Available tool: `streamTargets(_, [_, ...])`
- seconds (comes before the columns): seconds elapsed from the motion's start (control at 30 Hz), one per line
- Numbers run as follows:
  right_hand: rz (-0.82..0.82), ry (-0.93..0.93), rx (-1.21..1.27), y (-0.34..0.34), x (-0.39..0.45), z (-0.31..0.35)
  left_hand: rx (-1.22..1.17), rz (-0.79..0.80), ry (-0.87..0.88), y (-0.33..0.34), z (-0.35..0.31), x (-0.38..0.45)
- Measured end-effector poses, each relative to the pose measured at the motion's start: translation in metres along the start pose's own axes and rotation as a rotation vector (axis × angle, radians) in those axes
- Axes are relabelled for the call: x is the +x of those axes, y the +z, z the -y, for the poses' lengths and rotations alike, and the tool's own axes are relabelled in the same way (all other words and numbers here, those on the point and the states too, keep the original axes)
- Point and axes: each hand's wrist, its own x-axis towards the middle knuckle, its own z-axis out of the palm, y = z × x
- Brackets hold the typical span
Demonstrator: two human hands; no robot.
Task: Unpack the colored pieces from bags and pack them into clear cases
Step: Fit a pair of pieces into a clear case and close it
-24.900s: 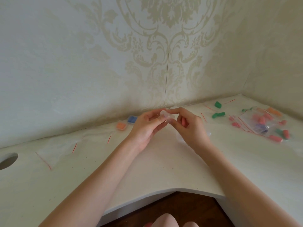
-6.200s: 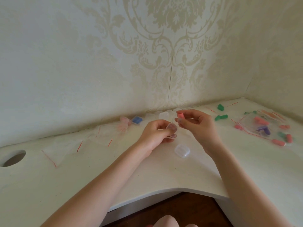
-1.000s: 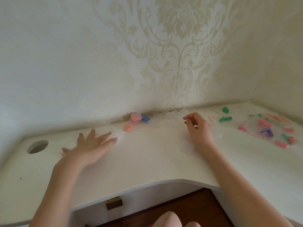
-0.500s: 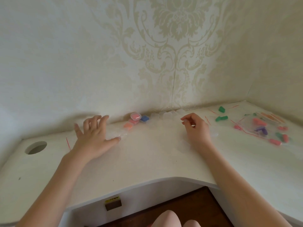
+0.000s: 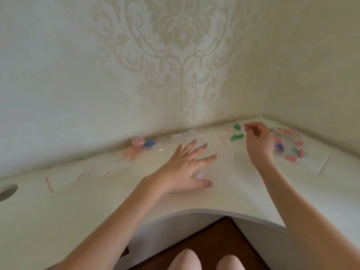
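While a few filled cases point(image 5: 137, 141) sit beyond the spread, empty left hand point(image 5: 187, 167), over a clear case point(image 5: 198, 174), many colored pieces point(image 5: 236, 137) remain loose or bagged point(image 5: 286, 147) beside the right hand point(image 5: 258, 139), fingers curled, pinch unclear; mostly undone.

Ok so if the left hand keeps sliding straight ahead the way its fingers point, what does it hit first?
Probably the row of empty clear cases by the wall. The left hand, fingers spread flat, points up and slightly right across bare desk toward them. Motion blur and depth make this uncertain.
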Motion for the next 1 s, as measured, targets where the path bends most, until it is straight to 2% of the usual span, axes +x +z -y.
streamTargets(0.03, [0.002, 0.005, -0.060, -0.015, 0.006, -0.004, 0.035, 0.056, 0.041, 0.009, -0.006, 0.012])
streamTargets(0.1, [0.051, 0.026, -0.211, -0.042, 0.017, -0.018, 0.073, 0.068, 0.069, 0.022, -0.010, 0.032])
streamTargets(0.2, [0.142, -0.019, -0.481, -0.072, 0.027, -0.042, 0.103, 0.013, 0.008, 0.026, -0.005, 0.055])
streamTargets(0.37, [0.301, 0.022, -0.672, -0.077, 0.021, -0.063, 0.086, -0.056, -0.102, 0.030, -0.005, 0.076])
streamTargets(0.47, [0.248, -0.037, -0.661, -0.069, 0.020, -0.070, 0.086, -0.158, -0.115, 0.030, -0.005, 0.075])
streamTargets(0.57, [0.162, -0.011, -0.645, -0.070, 0.024, -0.071, 0.055, -0.292, -0.096, 0.031, -0.003, 0.071])
streamTargets(0.77, [0.161, -0.044, -0.939, -0.062, 0.020, -0.058, -0.107, -0.485, -0.040, 0.035, -0.007, 0.072])
streamTargets(0.9, [0.195, -0.173, -1.053, -0.049, 0.025, -0.050, -0.170, -0.538, -0.017, 0.037, -0.012, 0.071])
streamTargets(1.0, [0.054, -0.185, -0.867, -0.042, 0.028, -0.050, -0.214, -0.571, -0.010, 0.038, -0.009, 0.073])
